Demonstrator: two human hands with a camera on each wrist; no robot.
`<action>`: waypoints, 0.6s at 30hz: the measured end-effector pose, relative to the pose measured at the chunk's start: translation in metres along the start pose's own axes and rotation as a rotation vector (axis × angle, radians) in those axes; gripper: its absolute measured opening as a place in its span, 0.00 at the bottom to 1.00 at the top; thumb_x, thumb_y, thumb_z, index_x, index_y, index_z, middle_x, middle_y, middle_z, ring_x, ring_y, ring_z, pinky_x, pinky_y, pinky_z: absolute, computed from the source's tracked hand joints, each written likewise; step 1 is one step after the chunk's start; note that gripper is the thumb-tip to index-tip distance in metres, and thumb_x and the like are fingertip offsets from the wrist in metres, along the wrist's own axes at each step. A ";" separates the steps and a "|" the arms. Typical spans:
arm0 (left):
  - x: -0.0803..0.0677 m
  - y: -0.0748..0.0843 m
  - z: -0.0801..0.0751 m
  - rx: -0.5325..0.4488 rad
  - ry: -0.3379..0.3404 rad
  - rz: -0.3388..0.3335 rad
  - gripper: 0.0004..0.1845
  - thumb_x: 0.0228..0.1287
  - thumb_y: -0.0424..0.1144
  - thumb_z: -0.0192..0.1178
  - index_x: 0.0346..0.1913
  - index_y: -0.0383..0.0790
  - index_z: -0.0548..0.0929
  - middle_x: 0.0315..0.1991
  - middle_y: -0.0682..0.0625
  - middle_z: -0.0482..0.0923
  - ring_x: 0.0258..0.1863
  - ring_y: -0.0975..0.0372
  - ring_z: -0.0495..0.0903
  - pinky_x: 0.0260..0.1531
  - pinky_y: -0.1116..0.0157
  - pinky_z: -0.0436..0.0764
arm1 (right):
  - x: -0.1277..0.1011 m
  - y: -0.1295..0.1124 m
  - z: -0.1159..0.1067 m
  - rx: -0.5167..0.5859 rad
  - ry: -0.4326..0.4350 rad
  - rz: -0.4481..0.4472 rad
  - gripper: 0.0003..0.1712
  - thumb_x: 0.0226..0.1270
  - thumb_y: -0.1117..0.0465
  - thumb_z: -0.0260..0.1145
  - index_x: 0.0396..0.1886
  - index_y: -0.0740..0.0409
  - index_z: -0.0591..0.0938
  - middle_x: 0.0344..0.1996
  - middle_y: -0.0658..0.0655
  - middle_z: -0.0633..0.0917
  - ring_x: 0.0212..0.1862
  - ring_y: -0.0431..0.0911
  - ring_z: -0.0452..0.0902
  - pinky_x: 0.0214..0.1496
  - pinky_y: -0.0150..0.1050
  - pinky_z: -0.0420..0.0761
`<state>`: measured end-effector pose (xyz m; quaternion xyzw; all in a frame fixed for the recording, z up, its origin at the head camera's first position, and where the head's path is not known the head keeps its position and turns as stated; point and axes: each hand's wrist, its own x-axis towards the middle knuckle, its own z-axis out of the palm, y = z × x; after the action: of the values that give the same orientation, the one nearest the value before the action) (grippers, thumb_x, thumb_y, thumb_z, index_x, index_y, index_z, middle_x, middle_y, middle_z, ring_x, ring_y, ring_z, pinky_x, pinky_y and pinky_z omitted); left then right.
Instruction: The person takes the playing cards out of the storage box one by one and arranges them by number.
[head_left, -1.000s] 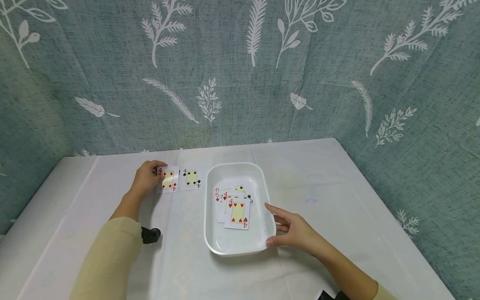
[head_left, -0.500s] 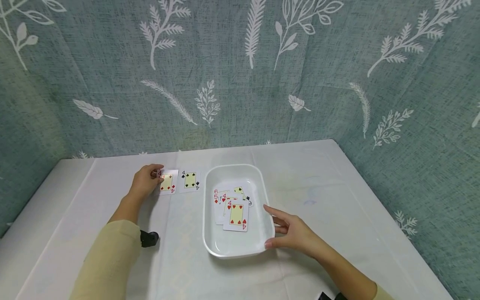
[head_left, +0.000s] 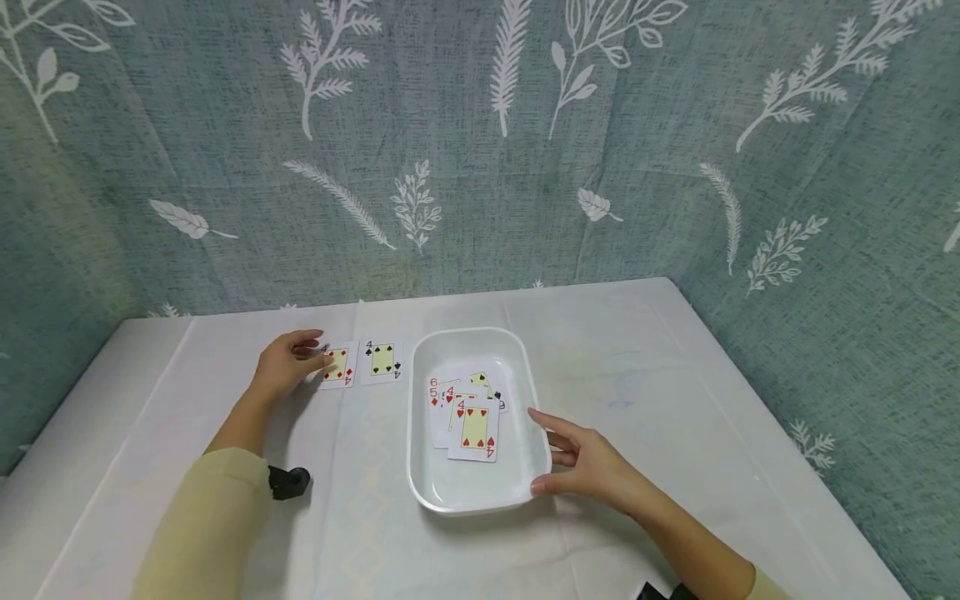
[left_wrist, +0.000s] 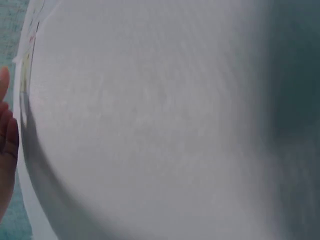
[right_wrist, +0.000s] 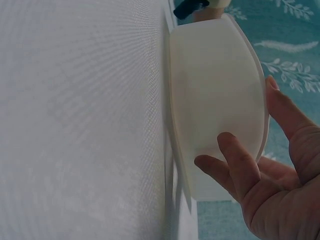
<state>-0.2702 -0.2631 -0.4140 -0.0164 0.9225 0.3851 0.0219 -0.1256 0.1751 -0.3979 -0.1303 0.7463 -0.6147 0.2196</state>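
Head view: the left hand (head_left: 283, 365) rests on the worktop (head_left: 660, 375), its loose fingers touching the four of diamonds (head_left: 337, 365). The right hand (head_left: 588, 462) lies spread against the tray (head_left: 480, 498).

Right wrist view: straight fingers (right_wrist: 235, 167) press the tray's wall (right_wrist: 215, 115), thumb on its rim.

Left wrist view: only fingertips (left_wrist: 6, 135) show beside the worktop.

table (head_left: 660, 367): white cloth | on it: two cards (head_left: 362, 362), white tray (head_left: 471, 498), black clip (head_left: 287, 481)

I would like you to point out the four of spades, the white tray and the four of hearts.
four of spades (head_left: 382, 359), head view, the middle of its face.
white tray (head_left: 480, 501), head view, its near rim.
four of hearts (head_left: 475, 427), head view, the middle of its face.
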 end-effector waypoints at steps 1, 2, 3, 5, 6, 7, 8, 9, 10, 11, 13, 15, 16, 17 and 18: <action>-0.001 0.000 -0.001 -0.004 -0.008 0.015 0.31 0.63 0.40 0.62 0.67 0.33 0.67 0.58 0.32 0.69 0.57 0.42 0.68 0.55 0.45 0.68 | 0.000 0.000 0.000 -0.001 0.001 0.001 0.56 0.45 0.62 0.78 0.73 0.58 0.59 0.62 0.70 0.71 0.58 0.58 0.75 0.48 0.38 0.81; -0.002 0.000 -0.002 -0.005 -0.016 0.029 0.31 0.63 0.41 0.62 0.66 0.33 0.68 0.57 0.33 0.70 0.56 0.43 0.69 0.55 0.46 0.69 | 0.000 0.000 0.000 -0.004 0.003 0.001 0.56 0.45 0.62 0.78 0.73 0.58 0.59 0.62 0.70 0.71 0.58 0.58 0.75 0.48 0.38 0.81; -0.003 0.001 -0.002 -0.004 -0.022 0.039 0.31 0.63 0.42 0.63 0.65 0.34 0.69 0.56 0.33 0.71 0.55 0.44 0.70 0.54 0.46 0.69 | 0.000 0.000 0.000 -0.008 0.002 -0.003 0.56 0.45 0.62 0.78 0.73 0.58 0.59 0.62 0.70 0.71 0.58 0.58 0.75 0.48 0.38 0.81; -0.005 0.002 -0.003 -0.003 -0.036 0.049 0.30 0.63 0.44 0.63 0.64 0.34 0.71 0.55 0.34 0.72 0.54 0.45 0.71 0.52 0.48 0.70 | 0.000 0.000 0.000 -0.010 0.000 -0.005 0.56 0.45 0.62 0.78 0.73 0.58 0.59 0.62 0.70 0.71 0.58 0.58 0.74 0.48 0.38 0.81; -0.006 0.003 -0.004 0.002 -0.043 0.054 0.29 0.62 0.45 0.63 0.63 0.34 0.71 0.54 0.34 0.73 0.53 0.45 0.71 0.51 0.48 0.71 | 0.001 0.000 0.000 -0.010 -0.002 -0.008 0.56 0.45 0.62 0.78 0.73 0.58 0.59 0.62 0.70 0.70 0.58 0.59 0.74 0.48 0.38 0.81; -0.007 0.004 -0.004 0.006 -0.052 0.058 0.29 0.62 0.45 0.63 0.63 0.34 0.72 0.54 0.35 0.73 0.53 0.45 0.72 0.50 0.49 0.71 | 0.001 0.000 0.000 -0.009 -0.003 -0.007 0.56 0.45 0.62 0.78 0.73 0.58 0.59 0.62 0.70 0.70 0.59 0.59 0.74 0.48 0.38 0.81; -0.007 0.004 -0.004 0.007 -0.065 0.062 0.29 0.62 0.46 0.63 0.63 0.35 0.72 0.53 0.35 0.73 0.53 0.46 0.72 0.50 0.50 0.72 | 0.001 0.000 0.000 -0.009 -0.002 -0.005 0.56 0.45 0.62 0.79 0.73 0.58 0.59 0.63 0.70 0.70 0.59 0.59 0.74 0.48 0.38 0.81; -0.008 0.005 -0.004 0.003 -0.078 0.068 0.29 0.62 0.46 0.63 0.63 0.35 0.73 0.53 0.35 0.73 0.52 0.46 0.72 0.49 0.52 0.73 | 0.001 0.000 0.000 -0.008 -0.004 -0.003 0.56 0.45 0.62 0.79 0.73 0.58 0.59 0.63 0.70 0.70 0.59 0.59 0.74 0.48 0.38 0.81; -0.008 0.006 -0.004 -0.002 -0.093 0.076 0.29 0.62 0.45 0.63 0.63 0.35 0.73 0.53 0.35 0.74 0.52 0.47 0.73 0.48 0.53 0.73 | 0.001 -0.001 0.000 -0.004 -0.002 0.002 0.56 0.44 0.62 0.79 0.73 0.57 0.59 0.63 0.70 0.70 0.59 0.58 0.74 0.48 0.38 0.81; -0.008 0.007 -0.003 0.002 -0.108 0.086 0.29 0.62 0.46 0.63 0.62 0.35 0.73 0.53 0.36 0.74 0.52 0.47 0.73 0.47 0.54 0.74 | 0.001 0.000 0.001 -0.008 -0.002 0.002 0.56 0.44 0.62 0.79 0.73 0.58 0.59 0.63 0.70 0.70 0.59 0.59 0.74 0.48 0.38 0.81; -0.008 0.009 -0.002 -0.004 -0.139 0.103 0.29 0.61 0.46 0.64 0.62 0.35 0.73 0.52 0.36 0.75 0.51 0.48 0.74 0.47 0.56 0.74 | 0.001 0.000 0.001 -0.010 -0.001 0.005 0.56 0.45 0.62 0.79 0.73 0.58 0.58 0.63 0.70 0.70 0.59 0.59 0.74 0.48 0.39 0.81; -0.008 0.012 0.000 -0.004 -0.162 0.120 0.29 0.61 0.47 0.64 0.62 0.35 0.74 0.52 0.37 0.76 0.51 0.48 0.75 0.46 0.57 0.75 | 0.001 -0.001 0.001 -0.014 0.002 0.007 0.56 0.45 0.61 0.79 0.73 0.58 0.58 0.63 0.70 0.70 0.59 0.58 0.74 0.48 0.39 0.81; -0.008 0.013 0.002 0.000 -0.168 0.125 0.29 0.60 0.47 0.64 0.61 0.35 0.74 0.52 0.37 0.76 0.50 0.48 0.75 0.46 0.57 0.74 | 0.001 -0.001 0.001 -0.017 0.004 0.007 0.56 0.44 0.61 0.79 0.73 0.58 0.58 0.63 0.70 0.70 0.58 0.58 0.74 0.48 0.39 0.81; -0.009 0.015 0.003 0.005 -0.172 0.130 0.30 0.60 0.47 0.65 0.61 0.35 0.74 0.51 0.37 0.77 0.50 0.49 0.75 0.46 0.57 0.74 | 0.001 -0.001 0.001 -0.018 0.005 0.007 0.56 0.44 0.61 0.79 0.73 0.58 0.58 0.63 0.70 0.70 0.58 0.58 0.74 0.48 0.39 0.81; -0.009 0.017 0.004 0.000 -0.175 0.131 0.30 0.60 0.47 0.65 0.61 0.35 0.74 0.51 0.37 0.77 0.50 0.49 0.75 0.47 0.56 0.74 | 0.001 -0.001 0.002 -0.014 0.006 0.010 0.56 0.44 0.61 0.79 0.73 0.57 0.59 0.63 0.70 0.70 0.58 0.58 0.75 0.48 0.39 0.81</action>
<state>-0.2617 -0.2483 -0.4048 0.0778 0.9162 0.3855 0.0772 -0.1255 0.1733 -0.3974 -0.1264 0.7520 -0.6086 0.2195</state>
